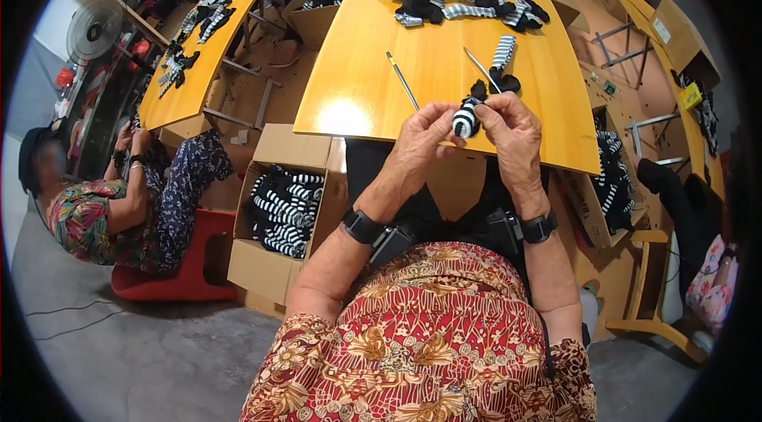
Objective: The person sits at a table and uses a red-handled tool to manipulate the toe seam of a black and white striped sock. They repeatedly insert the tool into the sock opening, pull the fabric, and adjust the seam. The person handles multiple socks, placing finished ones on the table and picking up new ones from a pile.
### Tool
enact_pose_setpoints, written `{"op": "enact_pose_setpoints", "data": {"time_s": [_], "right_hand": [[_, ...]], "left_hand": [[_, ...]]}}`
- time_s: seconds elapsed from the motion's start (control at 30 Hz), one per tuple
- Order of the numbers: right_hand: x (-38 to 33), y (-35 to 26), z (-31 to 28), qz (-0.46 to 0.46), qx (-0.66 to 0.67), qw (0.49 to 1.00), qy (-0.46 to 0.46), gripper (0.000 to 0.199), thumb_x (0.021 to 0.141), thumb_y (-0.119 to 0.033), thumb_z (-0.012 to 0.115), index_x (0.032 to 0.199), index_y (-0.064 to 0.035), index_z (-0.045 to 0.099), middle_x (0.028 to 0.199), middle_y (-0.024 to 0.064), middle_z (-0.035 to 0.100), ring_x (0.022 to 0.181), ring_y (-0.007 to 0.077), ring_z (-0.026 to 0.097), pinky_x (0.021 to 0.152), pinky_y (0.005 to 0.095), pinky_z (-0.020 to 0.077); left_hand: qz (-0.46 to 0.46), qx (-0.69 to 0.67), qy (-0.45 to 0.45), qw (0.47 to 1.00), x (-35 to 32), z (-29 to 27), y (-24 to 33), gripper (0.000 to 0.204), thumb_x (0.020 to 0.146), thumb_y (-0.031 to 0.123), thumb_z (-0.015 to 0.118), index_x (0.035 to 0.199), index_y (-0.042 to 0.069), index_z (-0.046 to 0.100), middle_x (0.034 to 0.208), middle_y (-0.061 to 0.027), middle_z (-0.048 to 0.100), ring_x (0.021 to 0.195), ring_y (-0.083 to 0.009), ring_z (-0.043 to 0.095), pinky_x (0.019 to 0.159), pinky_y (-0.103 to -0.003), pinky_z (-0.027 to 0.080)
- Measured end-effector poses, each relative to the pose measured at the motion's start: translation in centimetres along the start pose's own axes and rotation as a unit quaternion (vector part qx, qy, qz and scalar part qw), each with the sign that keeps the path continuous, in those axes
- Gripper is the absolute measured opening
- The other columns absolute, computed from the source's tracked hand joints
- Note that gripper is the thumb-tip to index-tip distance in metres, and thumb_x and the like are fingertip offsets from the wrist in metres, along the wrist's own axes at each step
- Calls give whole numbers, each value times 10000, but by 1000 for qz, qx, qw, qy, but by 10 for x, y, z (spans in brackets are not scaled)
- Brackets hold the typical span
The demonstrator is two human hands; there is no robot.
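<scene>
Close to the table's near edge, both of my hands pinch a black-and-white striped sock [466, 117], bunched up with a black part at its far end. My left hand [429, 130] is closed on its left side, thumb and fingertips together. My right hand [512, 124] grips its right side. A thin pointed metal rod [481, 69] slants away from the right fingers; whether they hold it cannot be made out. Just beyond that hand lies another striped sock [503, 53]. To the left, a thin stick with a yellow-and-black end [402, 81] rests on the yellow table [349, 81].
Several striped socks [452, 5] lie heaped at the table's far side. A cardboard box [274, 140] of socks stands left of me, another box [583, 200] right. At the left table [171, 97], a person [87, 208] sits on a red chair [178, 263]. A wooden chair [655, 291] stands right.
</scene>
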State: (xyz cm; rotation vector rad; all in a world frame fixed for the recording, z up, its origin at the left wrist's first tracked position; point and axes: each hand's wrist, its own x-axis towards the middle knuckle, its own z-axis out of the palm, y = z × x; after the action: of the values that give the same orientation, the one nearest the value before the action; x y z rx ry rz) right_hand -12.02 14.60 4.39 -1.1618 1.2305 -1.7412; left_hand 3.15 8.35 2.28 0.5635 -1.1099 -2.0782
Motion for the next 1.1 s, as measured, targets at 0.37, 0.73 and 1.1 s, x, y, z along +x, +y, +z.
{"op": "enact_pose_setpoints", "data": {"time_s": [0.37, 0.73, 1.1], "right_hand": [[-10, 27, 2, 39, 21, 999, 15, 68, 896, -93, 651, 848, -70, 610, 722, -43, 544, 628, 27, 458, 550, 177, 344], [-6, 36, 0, 138, 212, 967, 7, 55, 950, -121, 590, 902, -97, 575, 763, -30, 591, 616, 17, 523, 503, 150, 378], [-10, 29, -5, 82, 124, 988, 37, 90, 927, -147, 626, 869, -92, 584, 734, -39, 586, 566, 4, 476, 465, 161, 349]], "left_hand": [[70, -23, 63, 995, 11, -7, -23, 103, 938, 160, 618, 1016, 131, 557, 869, 39, 609, 693, -32, 566, 567, -169, 434], [51, -73, -81, 993, 2, 0, -10, 135, 927, 157, 635, 1012, 82, 562, 876, 28, 557, 605, -23, 439, 520, -152, 363], [97, 101, 1, 990, -2, -3, -19, 226, 884, 152, 680, 1061, 20, 634, 905, -9, 637, 808, -70, 584, 676, -204, 489]]}}
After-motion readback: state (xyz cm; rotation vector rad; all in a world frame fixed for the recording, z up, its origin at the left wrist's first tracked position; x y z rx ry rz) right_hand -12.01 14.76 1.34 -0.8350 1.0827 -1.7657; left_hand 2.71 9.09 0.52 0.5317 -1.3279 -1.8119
